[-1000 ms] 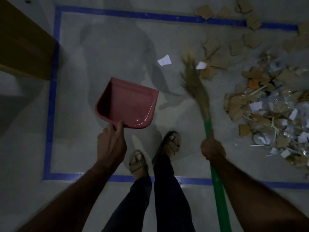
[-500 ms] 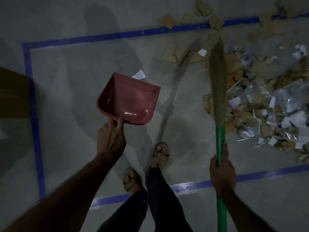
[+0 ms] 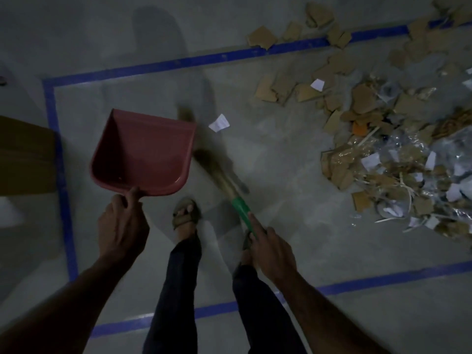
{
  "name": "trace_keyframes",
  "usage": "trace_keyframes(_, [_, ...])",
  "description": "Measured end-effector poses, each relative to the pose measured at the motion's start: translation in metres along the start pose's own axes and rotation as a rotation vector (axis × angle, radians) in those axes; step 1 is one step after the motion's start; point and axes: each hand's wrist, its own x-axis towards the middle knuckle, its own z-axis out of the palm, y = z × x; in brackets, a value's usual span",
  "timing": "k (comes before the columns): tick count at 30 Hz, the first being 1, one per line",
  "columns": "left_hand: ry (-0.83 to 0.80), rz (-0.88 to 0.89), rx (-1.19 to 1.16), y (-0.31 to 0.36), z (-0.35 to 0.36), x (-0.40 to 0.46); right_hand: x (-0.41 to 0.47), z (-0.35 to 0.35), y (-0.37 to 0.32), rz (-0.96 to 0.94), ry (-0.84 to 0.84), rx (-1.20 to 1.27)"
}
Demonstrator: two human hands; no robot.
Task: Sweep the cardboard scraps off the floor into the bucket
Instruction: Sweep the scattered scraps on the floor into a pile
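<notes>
Scraps heaped at right side of floor, spilling over far tape line; one white slip apart, just beyond dustpan. Left hand gripping dustpan by its near edge, mouth facing away. Right hand wrapped round green broom handle, forefinger laid along it, bristles blurred beside dustpan. Bucket not in view. Likely early: gathering step. Next, probably: pan down flat, scraps swept in.
</notes>
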Motion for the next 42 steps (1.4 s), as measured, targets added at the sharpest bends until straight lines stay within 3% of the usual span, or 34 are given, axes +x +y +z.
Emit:
trace_keyframes(3, [0.001,0.045,-0.007,-0.014,-0.004,0.018,0.048,-0.007,-0.029,0.079,-0.223,-0.141])
trace_keyframes(8, [-0.043,0.187,-0.037,-0.015,-0.008,0.052,0.082,-0.018,-0.019,0.394,-0.22,-0.05])
trace_keyframes(13, [-0.097,0.273,0.002,-0.021,-0.024,0.095,0.095,-0.051,0.004,0.698,-0.076,0.046])
trace_keyframes(19, [-0.107,0.382,0.052,-0.017,-0.039,0.135,0.047,-0.073,0.019,0.806,0.175,0.17])
trace_keyframes(24, [-0.057,0.476,0.068,-0.015,-0.053,0.163,-0.004,-0.068,-0.006,0.753,0.361,0.246])
trace_keyframes(30, [0.0,0.504,0.078,-0.023,-0.061,0.203,0.002,-0.053,-0.057,0.731,0.425,0.282])
trace_keyframes(36, [0.008,0.429,0.043,-0.019,-0.067,0.226,0.07,-0.033,-0.091,0.385,0.187,0.147])
trace_keyframes(42, [-0.004,0.346,0.04,-0.015,-0.074,0.254,0.18,-0.056,-0.128,0.258,-0.139,0.109])
